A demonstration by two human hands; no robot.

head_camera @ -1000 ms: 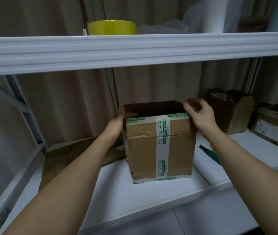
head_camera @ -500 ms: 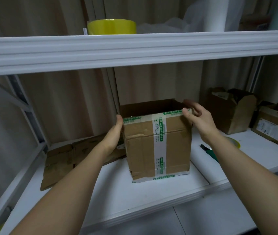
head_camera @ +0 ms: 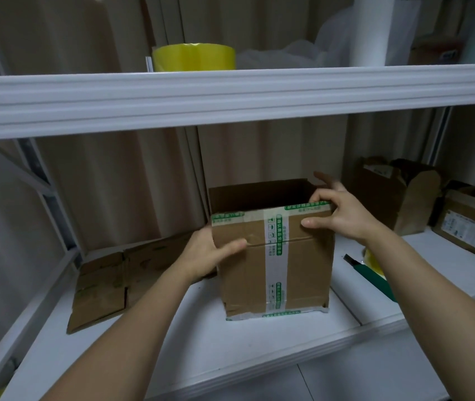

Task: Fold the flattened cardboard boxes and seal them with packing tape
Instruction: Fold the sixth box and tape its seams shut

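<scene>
Left fingers: thumb [head_camera: 234,246] pressed flat across the front face of the cardboard box [head_camera: 302,264], the other fingers hidden round its left side.
Left hand [head_camera: 204,257]: clasps the box's upper left corner.
Right fingers: thumb [head_camera: 313,222] lies on the front face while the rest hook over the top right rim — pinching the taped edge.
Right hand [head_camera: 346,215]: grips the box's upper right corner.
Box: upright, top open, white-and-green tape [head_camera: 276,256] down its front, standing on the white shelf [head_camera: 201,342].
Left of the box: flattened cardboard [head_camera: 108,282] lying on the shelf.
Right of the box: a green-handled tool [head_camera: 375,280] — beyond it, two more boxes [head_camera: 398,198].
Above the box: a yellow tape roll [head_camera: 194,57] on the upper shelf [head_camera: 230,96].
</scene>
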